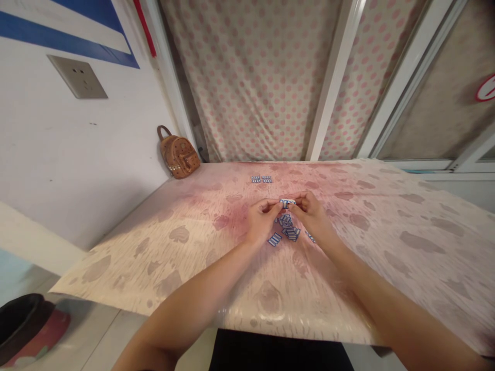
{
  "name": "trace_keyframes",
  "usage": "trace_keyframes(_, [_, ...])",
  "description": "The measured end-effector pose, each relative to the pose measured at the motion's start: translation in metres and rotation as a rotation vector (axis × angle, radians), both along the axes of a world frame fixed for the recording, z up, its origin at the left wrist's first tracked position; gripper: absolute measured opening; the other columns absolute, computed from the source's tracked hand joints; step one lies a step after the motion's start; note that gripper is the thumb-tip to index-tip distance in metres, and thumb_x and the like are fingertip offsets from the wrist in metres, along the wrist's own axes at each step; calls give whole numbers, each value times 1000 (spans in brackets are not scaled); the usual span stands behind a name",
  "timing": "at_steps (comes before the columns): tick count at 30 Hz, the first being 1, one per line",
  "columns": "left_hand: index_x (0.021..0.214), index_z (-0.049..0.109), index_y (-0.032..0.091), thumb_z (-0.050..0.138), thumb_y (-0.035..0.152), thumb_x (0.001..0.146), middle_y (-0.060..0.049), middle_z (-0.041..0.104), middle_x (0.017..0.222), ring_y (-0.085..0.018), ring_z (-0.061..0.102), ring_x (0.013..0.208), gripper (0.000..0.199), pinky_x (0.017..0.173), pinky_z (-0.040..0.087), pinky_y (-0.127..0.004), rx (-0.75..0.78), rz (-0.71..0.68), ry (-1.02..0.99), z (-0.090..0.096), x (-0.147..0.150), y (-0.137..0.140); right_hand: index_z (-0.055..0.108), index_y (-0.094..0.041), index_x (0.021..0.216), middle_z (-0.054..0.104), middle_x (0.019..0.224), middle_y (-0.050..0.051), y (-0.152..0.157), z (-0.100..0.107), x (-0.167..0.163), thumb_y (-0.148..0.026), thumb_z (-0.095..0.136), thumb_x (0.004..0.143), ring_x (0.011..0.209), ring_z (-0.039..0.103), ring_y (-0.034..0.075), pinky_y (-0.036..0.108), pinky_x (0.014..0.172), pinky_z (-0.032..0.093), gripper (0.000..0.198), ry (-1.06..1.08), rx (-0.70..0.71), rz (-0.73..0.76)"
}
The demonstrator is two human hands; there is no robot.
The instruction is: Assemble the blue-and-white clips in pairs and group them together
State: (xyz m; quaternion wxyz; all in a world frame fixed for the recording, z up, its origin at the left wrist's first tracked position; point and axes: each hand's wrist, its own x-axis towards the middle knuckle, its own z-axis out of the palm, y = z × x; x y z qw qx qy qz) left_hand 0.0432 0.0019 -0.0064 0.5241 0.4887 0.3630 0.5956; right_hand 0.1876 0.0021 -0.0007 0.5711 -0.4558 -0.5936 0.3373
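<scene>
Below and right of the frame's centre, loose blue-striped cards [291, 233] overlap on the worktop [286, 288], probably light, thin and slick. Just beyond, the left grip [263, 219] and right grip [312, 212] pinch a striped piece [287, 203] by opposite ends, sensible if it bends easily. Farther, at upper centre, lie matching cards [256, 180].
</scene>
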Motion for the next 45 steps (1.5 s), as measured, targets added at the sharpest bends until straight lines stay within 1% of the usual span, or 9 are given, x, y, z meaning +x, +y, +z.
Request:
trace_keyframes(7, [84,74,17,75,32,77,-5,74,80,-16,68,72,17,71,53,-29,52,40,76,-4,-2,4,59,-24,78,63,75,1,0,3,4,-42,65,79,71,60,18,33,70,48,18,-37,-11,58])
trace_keyframes(12, [85,76,18,73,34,78,-4,74,80,-16,66,72,17,70,51,-28,108,41,161,-2,-5,4,60,-24,77,61,70,0,-4,4,2,-36,63,81,68,57,17,31,65,45,13,-85,30,59])
trace_keyframes(17, [80,76,19,71,30,78,-2,71,72,-14,63,66,12,66,48,-26,98,57,189,0,-9,6,61,-25,78,64,72,1,1,5,14,-38,62,81,70,60,19,32,68,47,14,-157,-25,100])
trace_keyframes(24, [77,75,17,73,27,76,-2,72,76,-14,62,70,10,69,48,-25,93,148,184,5,-23,13,60,-25,59,64,61,1,8,11,70,-21,68,68,57,56,18,30,53,36,13,-858,-182,61])
trace_keyframes(29, [76,74,17,73,26,75,-2,71,74,-13,62,68,9,67,47,-24,67,162,160,5,-25,16,58,-25,61,65,63,0,2,11,72,-20,74,60,56,56,18,30,50,34,17,-1029,-314,156])
trace_keyframes(34, [73,73,16,73,23,75,-2,71,73,-13,62,68,7,69,48,-24,68,164,160,4,-23,17,57,-25,66,65,66,1,-1,9,67,-13,69,60,59,57,19,30,52,33,18,-1026,-346,156])
trace_keyframes(38, [76,73,15,73,25,75,-2,70,72,-13,62,68,10,67,48,-23,66,157,166,6,-23,14,56,-24,70,62,68,0,-3,18,63,-15,62,68,63,55,17,29,57,35,11,-980,-280,185])
trace_keyframes(41, [74,73,15,73,24,76,0,68,67,-11,59,62,9,61,46,-22,54,146,156,7,-22,13,57,-23,76,61,70,0,-5,28,55,-23,59,77,66,56,17,29,61,39,2,-763,-221,210])
trace_keyframes(45, [72,73,16,71,20,76,0,67,63,-11,59,58,6,58,47,-22,16,134,128,8,-17,11,55,-22,79,61,72,-1,-6,32,37,-38,67,76,71,59,17,31,66,45,20,-322,-162,263])
